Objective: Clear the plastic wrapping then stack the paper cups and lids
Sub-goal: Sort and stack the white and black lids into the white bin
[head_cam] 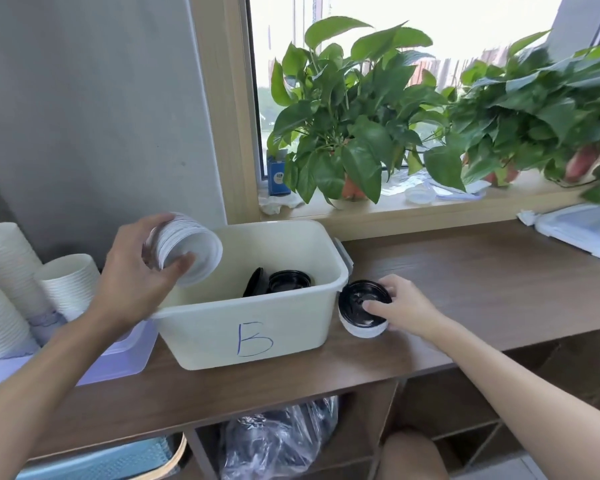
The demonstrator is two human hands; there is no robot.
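We are judging that the unwrapping is behind us and the stacking is in hand: neither bundle is showing any film, and a crumpled clear plastic bag (278,441) is sitting on the shelf under the desk (482,271).

Our left hand (132,271) is gripping a short stack of white lids (191,251), tilted on its side above the near left corner of the cream bin (205,337) marked with a blue B. The thumb is pressing across the lowest lid's face and the other fingers are curling round the rims behind. Our right hand (406,306) is holding a squat second stack (361,306) that is standing on the desk, just beside the bin's right wall. Its fingers are wrapping the far side while the thumb is resting on the glossy black top.

The white lids are looking thin and matte, their nested rims making fine ridges. The black lids (284,280) lying loose on the bin's floor are shiny moulded discs, one leaning on edge. The bin is smooth, rigid plastic with rounded corners. At far left, tall columns of ribbed paper cups (11,282) are leaning against the wall.

Next, we are thinking, the two stacks need joining or setting down in order. That calls for levelling the tilted white stack first, so the thin rims are nesting squarely rather than jamming.
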